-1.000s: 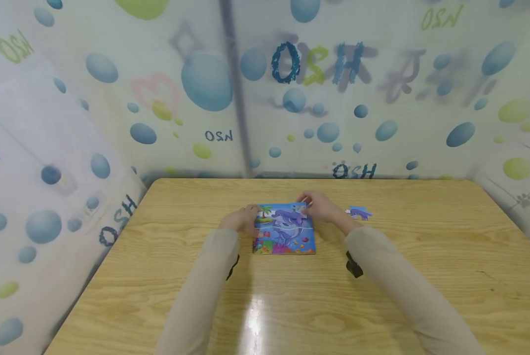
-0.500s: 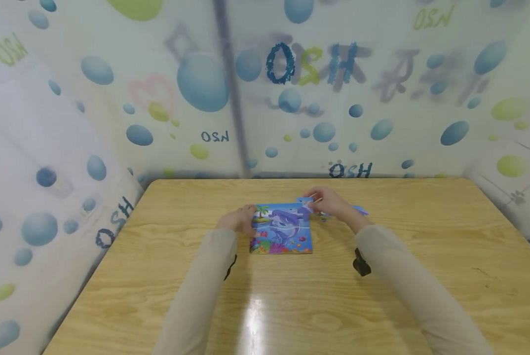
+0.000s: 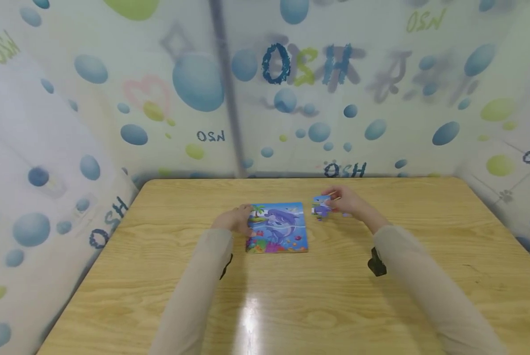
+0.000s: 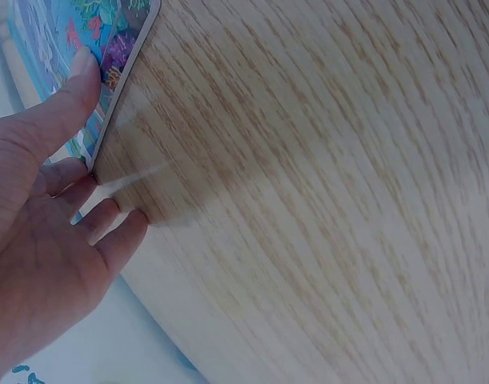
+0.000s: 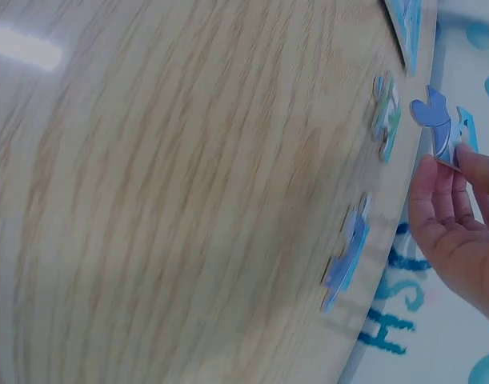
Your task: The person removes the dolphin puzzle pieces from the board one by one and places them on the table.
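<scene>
The dolphin jigsaw board [image 3: 280,231] lies flat on the table. At its left edge my left hand [image 3: 235,220] holds it; in the left wrist view the thumb lies on the picture and the other fingers are at the edge, partly below it. Right of the board, my right hand [image 3: 347,202] pinches a blue and purple jigsaw piece [image 5: 438,120] above the table, apart from the board. Below that hand, a green and blue piece [image 5: 386,120] and a blue-purple piece [image 5: 348,260] lie on the wood; in the head view both are mostly hidden.
A wooden table [image 3: 336,296] spreads around the board. Its back edge meets a pale wall [image 3: 256,123] printed with blue and green drops, and another wall [image 3: 20,246] stands on the left.
My right hand has lifted the jigsaw piece off the board's upper right corner and carried it to the right. The left hand stays on the board's left edge.
</scene>
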Demonstrator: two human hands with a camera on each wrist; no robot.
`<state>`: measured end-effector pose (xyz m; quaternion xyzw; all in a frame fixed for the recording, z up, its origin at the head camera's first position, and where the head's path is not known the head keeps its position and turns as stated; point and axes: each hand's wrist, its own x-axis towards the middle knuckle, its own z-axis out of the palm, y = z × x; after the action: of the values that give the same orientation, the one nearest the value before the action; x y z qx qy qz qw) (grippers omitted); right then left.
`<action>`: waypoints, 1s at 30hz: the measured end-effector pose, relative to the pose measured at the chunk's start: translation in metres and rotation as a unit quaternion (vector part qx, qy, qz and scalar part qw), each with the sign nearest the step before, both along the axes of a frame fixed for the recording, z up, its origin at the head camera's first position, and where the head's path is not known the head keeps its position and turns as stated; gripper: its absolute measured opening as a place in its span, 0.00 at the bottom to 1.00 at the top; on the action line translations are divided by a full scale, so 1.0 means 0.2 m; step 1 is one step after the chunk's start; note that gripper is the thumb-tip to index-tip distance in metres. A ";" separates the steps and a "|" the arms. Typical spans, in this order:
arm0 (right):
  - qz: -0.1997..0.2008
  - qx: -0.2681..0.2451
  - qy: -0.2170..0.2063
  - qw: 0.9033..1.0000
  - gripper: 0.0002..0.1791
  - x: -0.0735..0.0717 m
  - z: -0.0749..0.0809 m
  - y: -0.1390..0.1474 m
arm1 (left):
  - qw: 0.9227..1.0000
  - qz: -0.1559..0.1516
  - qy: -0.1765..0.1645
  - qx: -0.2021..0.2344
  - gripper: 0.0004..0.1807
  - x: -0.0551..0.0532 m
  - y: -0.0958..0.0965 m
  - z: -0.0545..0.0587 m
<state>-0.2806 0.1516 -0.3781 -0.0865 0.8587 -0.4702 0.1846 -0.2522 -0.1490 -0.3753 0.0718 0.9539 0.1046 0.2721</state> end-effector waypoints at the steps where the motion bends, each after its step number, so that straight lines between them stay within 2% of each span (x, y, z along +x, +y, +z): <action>1: -0.005 0.003 -0.003 1.000 0.20 0.00 0.00 0.02 | 1.000 0.000 0.001 0.000 0.46 0.00 0.00 0.00; 6: -0.026 0.002 -0.012 1.000 0.22 0.02 0.00 0.12 | 1.000 -0.009 0.005 -0.001 0.46 -0.01 0.00 0.00; 13: -0.033 0.003 -0.014 0.999 0.23 0.04 -0.01 0.25 | 1.000 -0.014 0.006 -0.001 0.46 -0.01 -0.01 -0.01; 30: -0.091 0.028 0.007 0.995 0.25 0.07 -0.05 0.53 | 1.000 -0.017 0.002 -0.006 0.46 0.00 0.00 0.02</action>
<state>-0.2658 0.2567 -0.3889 -0.0062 0.8770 -0.4604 0.1371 -0.2519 -0.1490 -0.3722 0.0863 0.9538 0.0938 0.2721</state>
